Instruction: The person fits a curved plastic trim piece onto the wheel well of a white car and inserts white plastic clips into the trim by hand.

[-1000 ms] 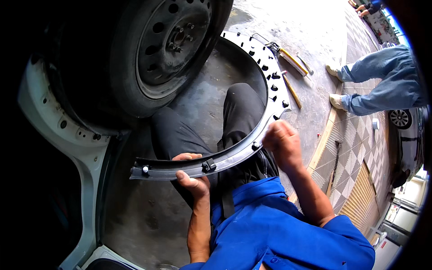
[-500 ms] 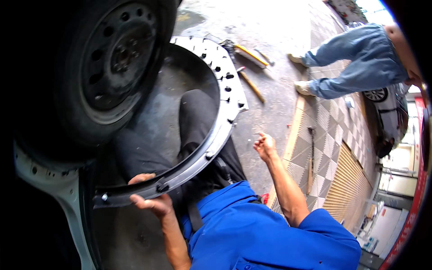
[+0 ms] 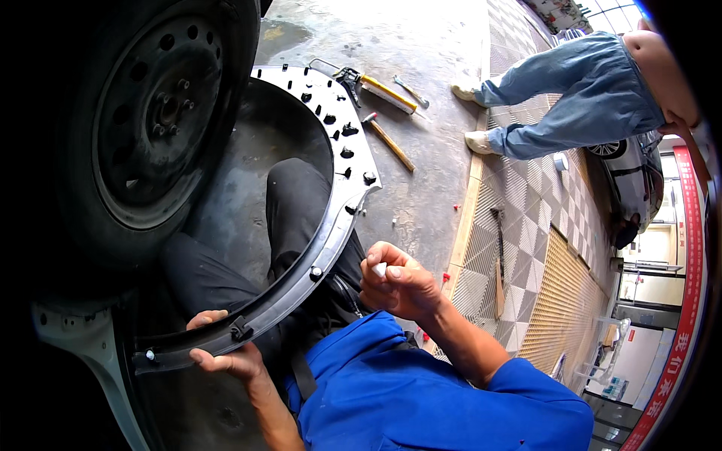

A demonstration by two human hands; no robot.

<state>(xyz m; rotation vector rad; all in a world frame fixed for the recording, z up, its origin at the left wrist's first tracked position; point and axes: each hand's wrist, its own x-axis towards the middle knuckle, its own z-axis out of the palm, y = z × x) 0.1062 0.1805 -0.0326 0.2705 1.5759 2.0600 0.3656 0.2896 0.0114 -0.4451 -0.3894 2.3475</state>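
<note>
A curved wheel arch trim [image 3: 289,289] arcs over my bent legs, its wide white end dotted with black blobs of sealant. My left hand [image 3: 233,362] is closed around its narrow dark end, thumb on one side and fingers on the other. In front of my belly, my right hand [image 3: 406,289] pinches a small white plastic clip [image 3: 380,269] between thumb and fingers, apart from the trim. Similar light clips sit in the trim, one near its middle [image 3: 316,272] and one at its narrow end [image 3: 150,355].
At the left stands a car wheel [image 3: 162,128] beside a pale body edge [image 3: 83,334]. A yellow caulking gun [image 3: 387,93], a wrench [image 3: 411,90] and a hammer [image 3: 391,146] lie on the floor beyond the trim. Another person in jeans [image 3: 564,98] stands at the upper right.
My right hand has come in from the right toward my belly, and the white clip now shows in its fingers. My left hand keeps its hold on the trim. The whole view has shifted slightly.
</note>
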